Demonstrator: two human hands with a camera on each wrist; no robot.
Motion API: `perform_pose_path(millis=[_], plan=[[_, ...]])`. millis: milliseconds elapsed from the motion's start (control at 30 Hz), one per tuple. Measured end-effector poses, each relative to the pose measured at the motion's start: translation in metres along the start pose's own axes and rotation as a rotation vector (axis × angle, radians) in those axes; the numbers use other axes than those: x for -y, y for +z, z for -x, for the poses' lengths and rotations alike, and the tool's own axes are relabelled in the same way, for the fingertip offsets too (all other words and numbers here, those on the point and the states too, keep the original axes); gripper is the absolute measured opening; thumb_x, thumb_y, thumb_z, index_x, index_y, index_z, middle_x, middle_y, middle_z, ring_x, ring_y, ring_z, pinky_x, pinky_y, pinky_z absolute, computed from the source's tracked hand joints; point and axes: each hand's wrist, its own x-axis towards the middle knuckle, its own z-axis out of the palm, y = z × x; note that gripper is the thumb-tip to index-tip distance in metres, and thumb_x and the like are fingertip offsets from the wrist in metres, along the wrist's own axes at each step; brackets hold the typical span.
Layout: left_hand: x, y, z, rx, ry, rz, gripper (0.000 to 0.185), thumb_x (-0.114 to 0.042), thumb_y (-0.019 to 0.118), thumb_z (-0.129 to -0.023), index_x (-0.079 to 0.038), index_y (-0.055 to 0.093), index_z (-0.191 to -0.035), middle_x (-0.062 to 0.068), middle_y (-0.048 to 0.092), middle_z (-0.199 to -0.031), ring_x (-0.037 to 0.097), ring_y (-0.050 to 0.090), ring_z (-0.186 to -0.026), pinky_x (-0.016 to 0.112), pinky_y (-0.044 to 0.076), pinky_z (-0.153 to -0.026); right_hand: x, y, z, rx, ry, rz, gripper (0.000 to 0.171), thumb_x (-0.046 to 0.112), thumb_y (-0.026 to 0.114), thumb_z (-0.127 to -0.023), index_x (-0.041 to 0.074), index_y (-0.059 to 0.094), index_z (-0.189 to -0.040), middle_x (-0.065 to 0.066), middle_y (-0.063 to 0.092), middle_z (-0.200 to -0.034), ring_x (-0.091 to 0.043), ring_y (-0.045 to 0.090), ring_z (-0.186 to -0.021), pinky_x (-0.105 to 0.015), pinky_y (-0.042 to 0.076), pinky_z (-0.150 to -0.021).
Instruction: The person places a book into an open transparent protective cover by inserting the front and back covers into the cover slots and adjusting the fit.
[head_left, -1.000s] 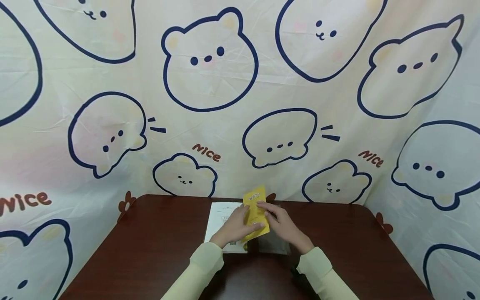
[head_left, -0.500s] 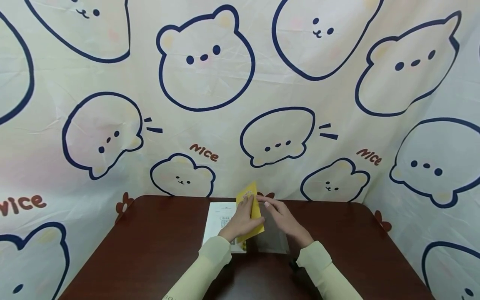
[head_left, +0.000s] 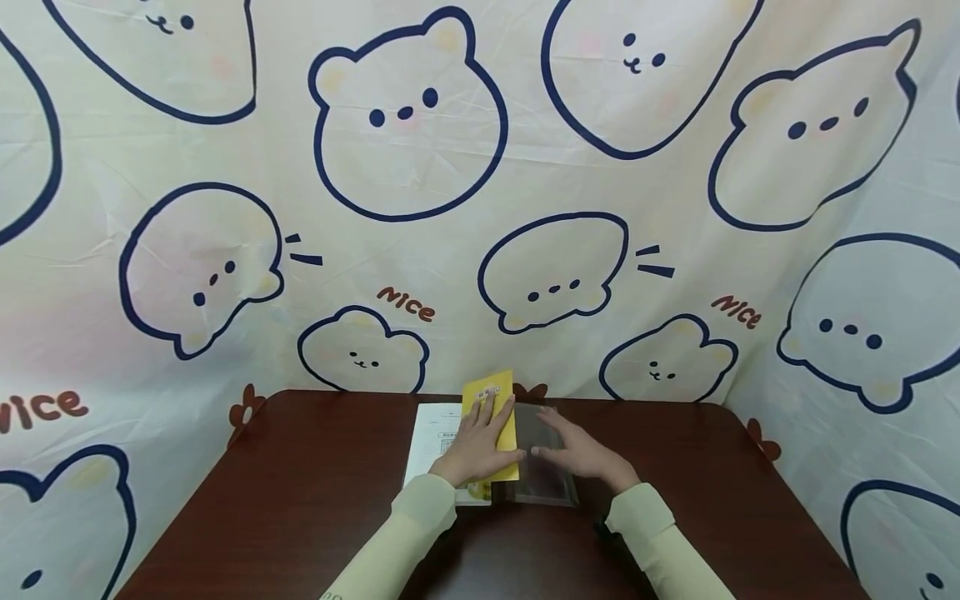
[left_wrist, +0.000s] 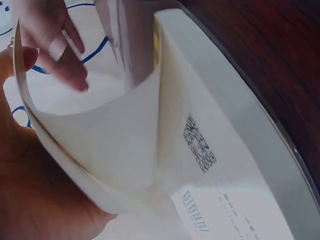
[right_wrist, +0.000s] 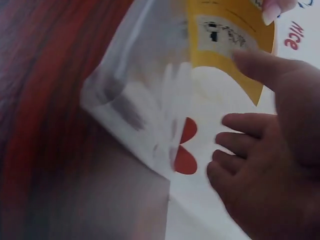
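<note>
Yellow card packet (head_left: 492, 425) lies flat on the dark worktop (head_left: 300, 500), over the right edge of a white printed sheet (head_left: 433, 442) and just beside a clear plastic sleeve (head_left: 542, 467). Our left hand (head_left: 480, 446) presses it down with straight fingers; our right hand (head_left: 577, 454) rests open on the sleeve, fingers spread and gripping nothing. To do this well, we judge it best to keep the sleeve pinned and smooth while the packet's edge lines up squarely with its opening.
</note>
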Motion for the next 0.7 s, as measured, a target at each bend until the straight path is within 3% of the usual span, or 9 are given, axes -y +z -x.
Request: perform_pose_path(millis=[100,233,500,700], plan=[[0.0025,0.0004,0.0003,0.027,-0.001,-0.026,0.088,-0.055,0.059,-0.093,-0.025,0.017,-0.165,0.015,0.005,-0.171,0.044,0.005,-0.156,0.063,0.014,-0.123,-0.0043,0.0029,0.0015,0.079,0.014,0.045,0.088,0.04,0.073,-0.093,0.003,0.029,-0.16,-0.02,0.019,-0.168,-0.041,0.016,-0.155,-0.062,0.027,-0.118],[0.0045,0.0013,0.0005,0.066,-0.006,-0.047,0.087,-0.053,0.059,-0.093,-0.028,0.016,-0.165,0.014,0.004,-0.172,0.043,0.004,-0.156,0.061,0.013,-0.123,-0.006,0.0064,0.0032,0.135,0.039,0.079,0.097,0.039,0.081,-0.086,0.002,0.029,-0.159,-0.021,0.02,-0.167,-0.041,0.019,-0.155,-0.061,0.027,-0.119],[0.0083,0.0031,0.0012,0.09,-0.011,-0.085,0.081,-0.054,0.058,-0.095,-0.03,0.022,-0.164,0.015,0.006,-0.171,0.043,0.006,-0.156,0.062,0.016,-0.123,-0.0063,0.0093,0.0066,0.189,0.07,0.11,0.091,0.033,0.084,-0.085,0.006,0.037,-0.157,-0.017,0.024,-0.167,-0.039,0.021,-0.154,-0.059,0.03,-0.119],[0.0104,0.0049,0.0005,0.117,-0.037,-0.095,0.081,-0.064,0.052,-0.095,-0.031,0.023,-0.163,0.014,0.005,-0.172,0.042,0.004,-0.157,0.059,0.014,-0.124,-0.0071,0.0086,0.0077,0.227,0.094,0.108,0.089,0.033,0.083,-0.085,0.006,0.038,-0.157,-0.018,0.024,-0.167,-0.04,0.022,-0.154,-0.059,0.03,-0.119]])
